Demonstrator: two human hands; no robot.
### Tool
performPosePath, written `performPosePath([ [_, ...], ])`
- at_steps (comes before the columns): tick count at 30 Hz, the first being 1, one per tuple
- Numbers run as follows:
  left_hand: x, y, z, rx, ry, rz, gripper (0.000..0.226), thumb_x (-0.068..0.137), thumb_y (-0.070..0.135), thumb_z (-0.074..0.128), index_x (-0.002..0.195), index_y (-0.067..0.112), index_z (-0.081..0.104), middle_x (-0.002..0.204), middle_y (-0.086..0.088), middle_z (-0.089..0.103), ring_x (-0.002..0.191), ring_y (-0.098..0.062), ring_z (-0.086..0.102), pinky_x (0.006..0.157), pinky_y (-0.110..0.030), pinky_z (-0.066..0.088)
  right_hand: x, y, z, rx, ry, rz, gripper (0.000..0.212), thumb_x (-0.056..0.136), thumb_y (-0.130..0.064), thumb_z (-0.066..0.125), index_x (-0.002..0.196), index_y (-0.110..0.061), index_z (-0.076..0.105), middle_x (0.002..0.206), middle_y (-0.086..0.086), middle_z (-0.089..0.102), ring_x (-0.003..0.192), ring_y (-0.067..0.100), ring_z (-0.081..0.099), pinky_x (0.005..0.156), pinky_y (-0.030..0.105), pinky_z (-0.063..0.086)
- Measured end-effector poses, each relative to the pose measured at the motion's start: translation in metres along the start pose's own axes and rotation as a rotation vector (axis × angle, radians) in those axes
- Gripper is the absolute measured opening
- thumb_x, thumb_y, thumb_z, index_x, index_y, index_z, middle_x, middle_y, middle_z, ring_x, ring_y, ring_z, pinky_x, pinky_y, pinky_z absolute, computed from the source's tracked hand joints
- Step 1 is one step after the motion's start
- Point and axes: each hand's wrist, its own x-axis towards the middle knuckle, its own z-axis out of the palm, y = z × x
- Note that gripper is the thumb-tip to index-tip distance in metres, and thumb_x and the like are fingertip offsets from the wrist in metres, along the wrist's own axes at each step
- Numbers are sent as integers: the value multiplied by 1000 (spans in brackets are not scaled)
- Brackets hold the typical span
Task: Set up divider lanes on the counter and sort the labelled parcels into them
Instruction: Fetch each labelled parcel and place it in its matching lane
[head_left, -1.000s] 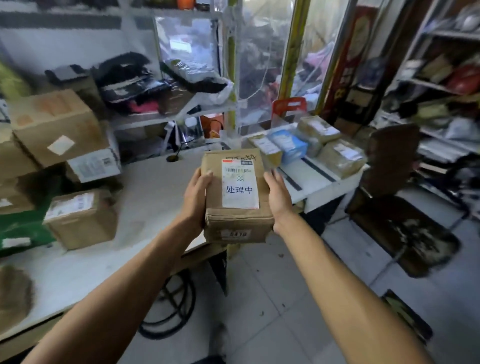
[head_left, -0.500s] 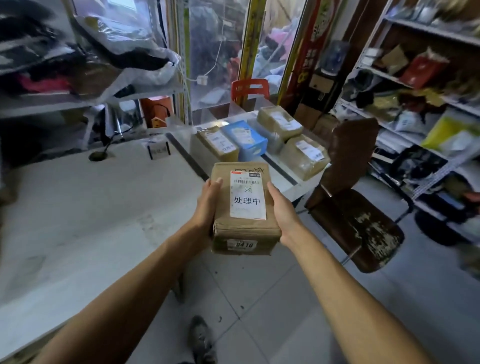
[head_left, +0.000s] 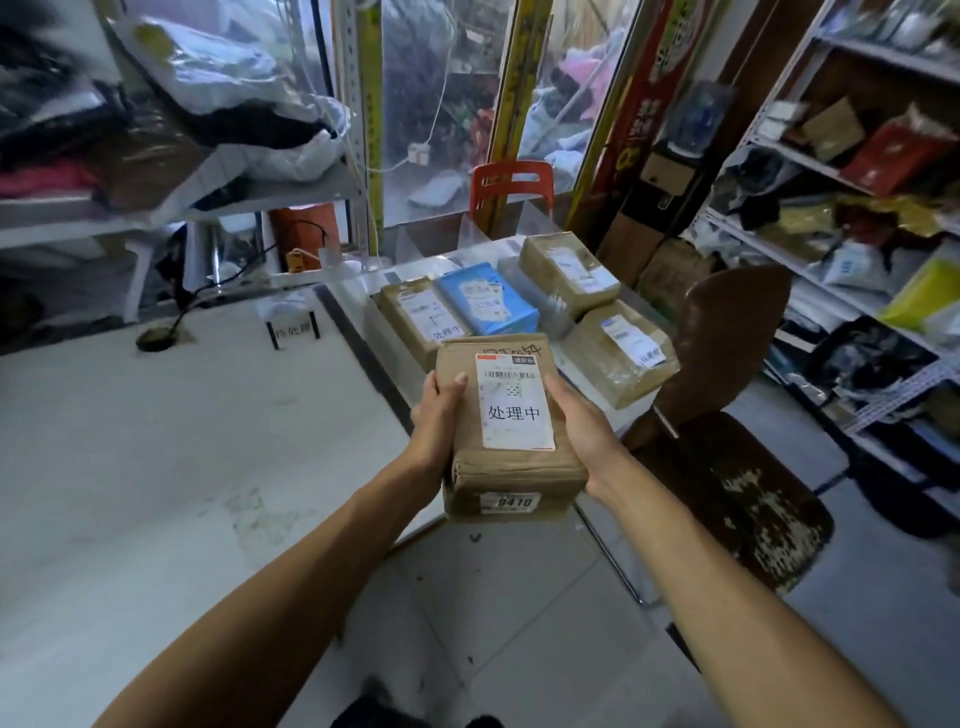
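At the centre of the frame a brown parcel (head_left: 511, 431) with a white label reading 处理中 is held between the left hand (head_left: 435, 415) and the right hand (head_left: 582, 423), their fingers curled around its sides. Above it, four parcels sit on the white counter (head_left: 156, 441): a brown box (head_left: 422, 318), a blue box (head_left: 487, 298), and two taped boxes (head_left: 621, 353) at right. A small sign (head_left: 292, 325) stands left of a dark divider strip (head_left: 363, 358). A brown chair (head_left: 727, 405) occupies the right.

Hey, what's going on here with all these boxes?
A person is sorting parcels. The left hand and right hand grip a brown parcel labelled 处理中, held above the edge of the white counter. Beyond it, four parcels already lie on the counter, one a blue box.
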Motion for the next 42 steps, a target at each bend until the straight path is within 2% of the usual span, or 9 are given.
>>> performPosePath([
  [5,28,5,32,-9,81,-16,82,68,76,60,140,46,36,137,-13,58,114,-35,68,91,-57,58,35,-22,-25,-21,-24,5,18,102,-18,58,118,-22,68,114,13,76,104,30,74,97,50,57],
  [11,65,3,48,-74,179,-64,46,106,50,39,148,32,31,127,-15,68,109,-36,71,95,-60,56,95,-31,-37,-188,-148,-44,23,104,-18,56,121,-32,64,111,2,77,100,21,75,85,38,62],
  [17,89,1,45,5,312,-75,67,97,67,42,144,20,49,123,-15,71,106,-34,73,94,-54,58,145,-25,-35,-299,-266,-44,36,104,-21,57,139,-27,56,118,3,74,98,16,75,83,35,63],
  [20,106,-19,35,150,497,-158,107,55,106,40,134,37,59,129,-13,67,113,-36,68,105,-59,49,159,-16,-35,-347,-296,-50,44,104,-26,57,147,-29,49,119,-1,73,99,14,74,83,35,63],
  [22,110,-21,38,253,632,-212,113,45,112,30,130,44,59,135,-13,59,121,-41,58,110,-62,40,164,-14,-35,-367,-306,-52,46,104,-30,56,149,-33,45,122,-2,72,102,15,73,85,36,63],
  [25,105,-14,52,246,749,-224,97,64,104,31,129,38,59,135,-10,53,123,-41,53,110,-59,39,169,-16,-34,-430,-304,-51,59,103,-37,55,157,-38,29,132,-1,66,112,17,68,95,44,59],
  [29,114,-25,44,192,806,-140,100,47,111,30,109,42,69,122,-9,66,107,-37,65,103,-58,48,167,-13,-28,-594,-291,-84,66,91,-66,44,150,-52,20,133,-9,64,123,21,61,108,55,46],
  [35,101,-10,49,126,906,-123,94,70,85,41,144,28,44,138,-12,50,123,-35,50,111,-55,39,162,-18,-19,-665,-356,-126,52,107,-38,44,155,-28,28,135,-3,62,125,22,58,109,49,46],
  [42,107,-19,36,104,909,-127,78,85,77,47,143,26,41,133,-10,50,113,-28,51,95,-42,44,168,-7,-10,-766,-355,-139,58,97,-51,45,149,-33,26,136,-2,59,127,26,54,109,55,44],
])
